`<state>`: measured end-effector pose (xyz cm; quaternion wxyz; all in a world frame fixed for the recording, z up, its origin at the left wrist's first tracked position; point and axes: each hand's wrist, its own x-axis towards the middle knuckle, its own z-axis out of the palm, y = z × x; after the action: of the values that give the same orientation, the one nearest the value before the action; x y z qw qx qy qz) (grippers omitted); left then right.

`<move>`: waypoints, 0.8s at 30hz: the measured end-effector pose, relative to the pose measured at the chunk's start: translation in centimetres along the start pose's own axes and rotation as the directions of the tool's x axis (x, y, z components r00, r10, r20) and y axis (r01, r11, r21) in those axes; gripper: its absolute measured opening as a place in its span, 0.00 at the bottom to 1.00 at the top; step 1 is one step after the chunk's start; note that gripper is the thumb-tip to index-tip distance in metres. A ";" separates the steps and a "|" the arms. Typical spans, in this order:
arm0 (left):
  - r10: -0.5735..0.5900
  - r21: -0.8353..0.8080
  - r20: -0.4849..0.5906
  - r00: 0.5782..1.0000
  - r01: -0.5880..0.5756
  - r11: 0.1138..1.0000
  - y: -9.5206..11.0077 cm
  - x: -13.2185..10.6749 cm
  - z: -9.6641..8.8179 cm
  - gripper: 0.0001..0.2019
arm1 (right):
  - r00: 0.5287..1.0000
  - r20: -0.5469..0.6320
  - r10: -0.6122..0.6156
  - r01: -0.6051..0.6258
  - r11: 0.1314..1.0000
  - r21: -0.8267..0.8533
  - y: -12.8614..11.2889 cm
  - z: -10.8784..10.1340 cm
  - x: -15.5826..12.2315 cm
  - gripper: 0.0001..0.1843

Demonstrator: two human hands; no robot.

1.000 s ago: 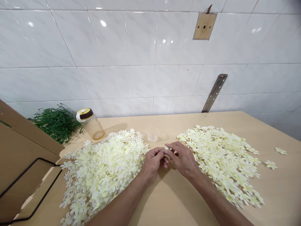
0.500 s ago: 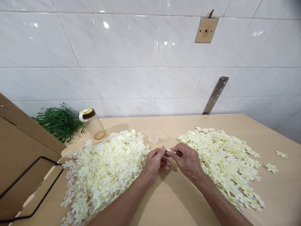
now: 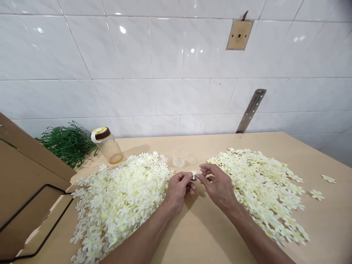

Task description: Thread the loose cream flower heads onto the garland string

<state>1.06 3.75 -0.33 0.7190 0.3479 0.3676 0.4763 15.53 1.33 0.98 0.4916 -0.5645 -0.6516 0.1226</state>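
I note one small flower (image 3: 194, 173) pinched between both hands' fingertips, left hand (image 3: 178, 190) and right hand (image 3: 217, 187) equally near, above the table (image 3: 203, 231) midway between its side edges.

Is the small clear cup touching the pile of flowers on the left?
Apart. The head view shows a strip of bare table between the clear cup and the near edge of the left flower pile.

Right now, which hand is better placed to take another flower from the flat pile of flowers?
The right hand, probably. It lies beside the flat pile, nearly touching its edge. The left hand sits next to the heaped pile instead. Both pinch one small flower between them.
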 end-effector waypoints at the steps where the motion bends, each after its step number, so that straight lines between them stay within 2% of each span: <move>1: 0.014 0.014 -0.017 1.000 -0.014 1.000 -0.1 0.0 0.0 0.15 | 0.999 -0.031 -0.020 0.019 0.999 -0.034 -0.1 0.0 0.0 0.11; 3: 0.048 0.050 -0.047 0.998 -0.045 0.998 -0.2 0.0 0.1 0.16 | 0.997 -0.044 -0.066 0.062 0.995 -0.083 -0.3 0.0 -0.1 0.09; 6: 0.077 0.086 -0.050 0.996 -0.073 0.994 -0.4 0.0 0.1 0.16 | 0.997 0.010 -0.072 0.072 0.994 -0.085 -0.4 0.2 -0.1 0.10; 13: 0.012 0.082 0.122 0.992 -0.022 0.996 -0.3 -0.2 -0.2 0.16 | 0.992 0.074 0.103 -0.104 0.995 0.006 0.4 0.1 0.1 0.11; 18: 0.032 0.129 0.126 0.991 -0.048 0.990 -0.3 -0.4 -0.1 0.15 | 0.960 0.158 0.230 -0.247 0.964 0.100 0.0 -0.1 0.3 0.12; 21: 0.052 0.187 0.160 0.986 -0.082 0.979 -0.2 -0.6 0.1 0.16 | 0.954 0.163 0.251 -0.266 0.960 0.081 -0.3 -0.3 0.4 0.11; 24: 0.042 0.222 0.175 0.984 -0.081 0.972 -0.3 -0.7 0.2 0.15 | 0.967 0.136 0.215 -0.215 0.976 -0.015 -0.1 -0.3 0.5 0.11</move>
<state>1.18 3.00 -0.30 0.6879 0.4786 0.3465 0.4215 15.76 1.57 1.42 0.4297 -0.6222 -0.6186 0.2135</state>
